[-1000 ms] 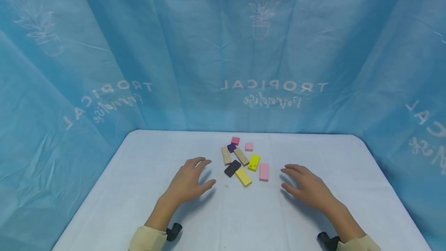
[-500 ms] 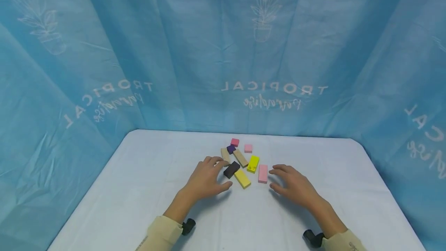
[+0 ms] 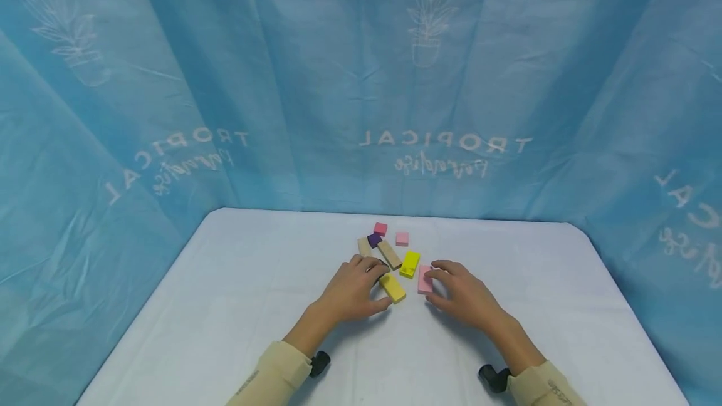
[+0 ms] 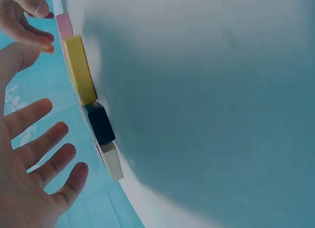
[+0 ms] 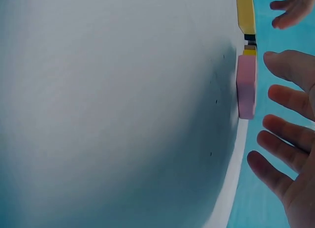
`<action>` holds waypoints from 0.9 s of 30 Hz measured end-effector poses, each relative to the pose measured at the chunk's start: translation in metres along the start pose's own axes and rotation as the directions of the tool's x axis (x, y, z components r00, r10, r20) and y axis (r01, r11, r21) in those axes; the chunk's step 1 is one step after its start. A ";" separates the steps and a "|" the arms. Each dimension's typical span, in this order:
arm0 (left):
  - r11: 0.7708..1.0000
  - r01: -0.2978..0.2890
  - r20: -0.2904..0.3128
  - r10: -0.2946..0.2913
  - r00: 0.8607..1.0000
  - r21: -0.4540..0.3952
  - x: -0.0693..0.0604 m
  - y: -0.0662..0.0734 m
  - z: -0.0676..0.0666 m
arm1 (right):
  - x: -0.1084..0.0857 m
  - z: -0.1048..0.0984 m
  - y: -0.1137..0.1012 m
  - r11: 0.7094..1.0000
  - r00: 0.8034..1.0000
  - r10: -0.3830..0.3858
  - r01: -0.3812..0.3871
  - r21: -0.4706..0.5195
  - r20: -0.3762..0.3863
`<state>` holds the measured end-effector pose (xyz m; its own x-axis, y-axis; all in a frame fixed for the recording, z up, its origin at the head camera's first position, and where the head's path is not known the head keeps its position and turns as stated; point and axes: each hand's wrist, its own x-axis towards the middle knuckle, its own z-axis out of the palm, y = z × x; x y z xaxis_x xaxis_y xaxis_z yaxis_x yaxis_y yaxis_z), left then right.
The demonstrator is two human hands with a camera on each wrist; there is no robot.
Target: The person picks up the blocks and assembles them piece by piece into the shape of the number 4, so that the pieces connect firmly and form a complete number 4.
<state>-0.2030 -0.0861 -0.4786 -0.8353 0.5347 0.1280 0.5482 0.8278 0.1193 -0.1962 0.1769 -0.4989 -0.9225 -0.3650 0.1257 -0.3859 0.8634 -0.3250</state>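
Over the tabletop [image 3: 197, 306], my left hand [image 3: 351, 291] and right hand [image 3: 467, 296] are spread near a black block [image 4: 101, 124] and pink block [image 5: 247, 87].

nine blocks [image 3: 410, 264], two hands [image 3: 351, 290], two wrist cameras [image 3: 321, 363], one table [image 3: 237, 281]

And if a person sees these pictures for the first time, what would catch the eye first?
Probably the small coloured blocks, loosely grouped towards the far side of the white table. Next, the left hand and right hand, which flank the group's near part. Behind the table, a blue curtain with mirrored white lettering fills the upper head view.
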 end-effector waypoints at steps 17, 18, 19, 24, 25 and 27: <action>0.999 -0.016 0.021 0.015 1.000 0.043 0.005 0.014 0.006 | 0.008 0.004 -0.003 1.000 1.000 -0.008 0.008 -0.009 0.013; 0.999 -0.015 0.021 0.014 1.000 0.046 0.006 0.014 0.006 | 0.009 0.005 -0.003 1.000 1.000 -0.008 0.008 -0.008 0.015; 0.999 -0.014 0.020 0.013 1.000 0.045 0.006 0.015 0.007 | 0.009 0.005 -0.003 1.000 1.000 -0.007 0.008 -0.007 0.018; 0.999 -0.009 0.016 0.009 1.000 0.033 0.009 0.016 0.010 | 0.010 0.005 -0.003 1.000 1.000 0.001 0.000 -0.002 0.025; 1.000 -0.008 0.016 0.007 1.000 0.030 0.010 0.016 0.011 | 0.010 0.005 -0.003 1.000 1.000 0.002 -0.002 0.001 0.025; 0.999 -0.005 0.020 0.005 1.000 0.032 0.010 0.015 0.012 | 0.010 0.005 -0.003 1.000 1.000 0.003 -0.003 0.002 0.026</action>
<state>-0.2035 -0.0658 -0.4874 -0.8335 0.5418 0.1084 0.5509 0.8300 0.0872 -0.2041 0.1685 -0.5011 -0.9229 -0.3719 0.1001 -0.3835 0.8635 -0.3276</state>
